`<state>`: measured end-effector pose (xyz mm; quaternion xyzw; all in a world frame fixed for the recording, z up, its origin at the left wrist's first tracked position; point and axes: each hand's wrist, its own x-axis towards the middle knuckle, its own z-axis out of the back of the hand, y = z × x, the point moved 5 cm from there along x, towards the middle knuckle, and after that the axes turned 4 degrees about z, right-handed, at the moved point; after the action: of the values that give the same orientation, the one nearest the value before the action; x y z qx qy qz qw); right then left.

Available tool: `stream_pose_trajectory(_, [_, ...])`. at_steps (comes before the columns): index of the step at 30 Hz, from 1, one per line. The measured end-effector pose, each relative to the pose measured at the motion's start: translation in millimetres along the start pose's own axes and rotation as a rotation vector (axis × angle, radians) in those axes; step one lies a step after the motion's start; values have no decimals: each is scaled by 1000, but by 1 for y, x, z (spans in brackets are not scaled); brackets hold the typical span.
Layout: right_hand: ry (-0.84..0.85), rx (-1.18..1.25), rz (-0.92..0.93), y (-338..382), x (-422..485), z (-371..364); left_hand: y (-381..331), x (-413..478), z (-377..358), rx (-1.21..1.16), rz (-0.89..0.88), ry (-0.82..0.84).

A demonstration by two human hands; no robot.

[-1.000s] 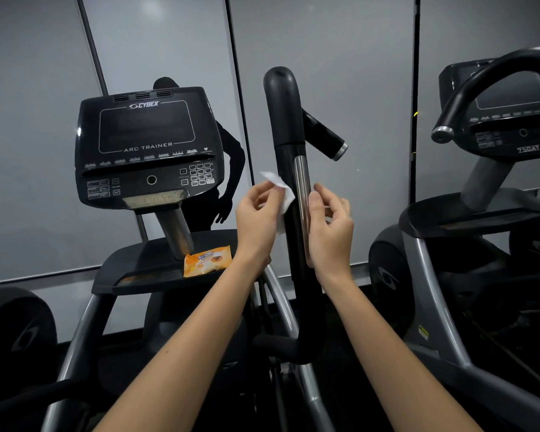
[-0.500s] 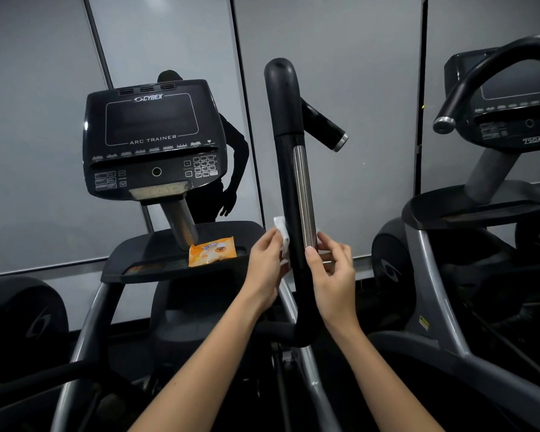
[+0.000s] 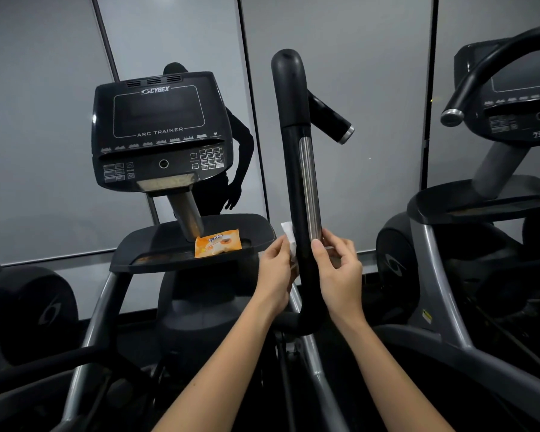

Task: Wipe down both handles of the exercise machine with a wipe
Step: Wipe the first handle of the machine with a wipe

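Fingers (image 3: 282, 244) of my left hand (image 3: 275, 271) are curled in a pinch on one end of the wipe (image 3: 289, 233), holding it to the left flank of the upright handle (image 3: 293, 169). My right hand (image 3: 340, 272) has thumb and fingertips closed on what looks like the wipe's other end on the right flank. The wipe seems to pass round the back of the bar, where I cannot see it.

My Arc Trainer (image 3: 200, 307) fills the left and middle of my view, and a neighbouring machine (image 3: 512, 126) stands to the right. The handle rises dead ahead, with both hands low on it, level with the bottom of its chrome strip (image 3: 307, 188). Its console (image 3: 159, 129) sits to the left. On the tray (image 3: 156, 244) below lies the orange wipe packet (image 3: 217, 243), well clear of my hands.

To do this pass well, I judge I should keep both ends taut so the wipe hugs the whole bar. I should draw it along the full length rather than dabbing, and go firmly over the chrome strip, which I take to be where palms rest. The capped top and the short side grip (image 3: 329, 118) behind will want their own turn. The machine's other handle I cannot pick out for certain, so I count it as not yet done. The wipe is small, so I would refold it if a face looks soiled.
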<state>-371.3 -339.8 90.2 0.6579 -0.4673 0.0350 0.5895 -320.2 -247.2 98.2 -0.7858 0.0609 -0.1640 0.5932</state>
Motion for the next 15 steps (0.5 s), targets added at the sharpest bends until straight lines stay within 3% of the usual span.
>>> stream_pose_trajectory(9, [-38,104,-91,-5,3,9,-4,-12,14,52,-192,-209])
stream_pose_trajectory(15, [50,211,-136,2,4,12,-10,-23,2,39,-217,-98])
